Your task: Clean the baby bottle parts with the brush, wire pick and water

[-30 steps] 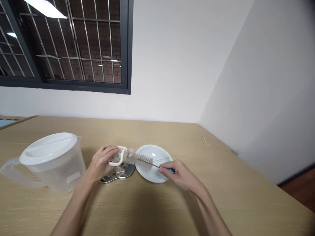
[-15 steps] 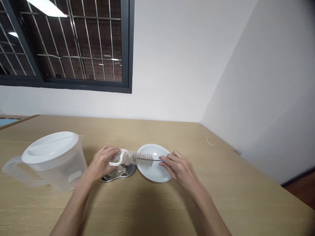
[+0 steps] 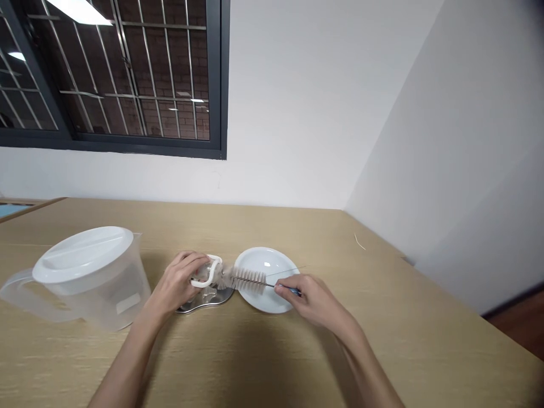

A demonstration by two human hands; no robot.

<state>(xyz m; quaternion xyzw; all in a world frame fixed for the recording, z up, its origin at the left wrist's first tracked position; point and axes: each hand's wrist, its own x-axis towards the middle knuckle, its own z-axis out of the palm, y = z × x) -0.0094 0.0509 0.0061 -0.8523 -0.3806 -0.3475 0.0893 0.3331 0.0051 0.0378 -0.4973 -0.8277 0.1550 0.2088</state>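
My left hand [image 3: 181, 280] is closed around a clear container [image 3: 203, 273] with a white, rounded-square loop at its right end. My fingers hide most of its body. In my right hand [image 3: 308, 294], thumb and fingers pinch the blue handle of a bottle brush [image 3: 250, 280]. Its pale bristles lie level and point left, and the bristle tip reaches the container's mouth. How far it goes inside is hard to see. Beneath my left hand is a curved metal tray [image 3: 204, 304] with clear pieces on it. A white plate [image 3: 267, 303] sits under the brush.
At the left stands a translucent pitcher [image 3: 102, 300] with a white lid, close to my left forearm. A thin pale strand [image 3: 359, 242] lies on the wooden table [image 3: 403, 328] towards the right. White walls and a barred window [image 3: 136, 73] bound the back.
My right hand rolled over the brush handle and then back, so the brush turned about its length. My left hand kept hold of the container almost in place.
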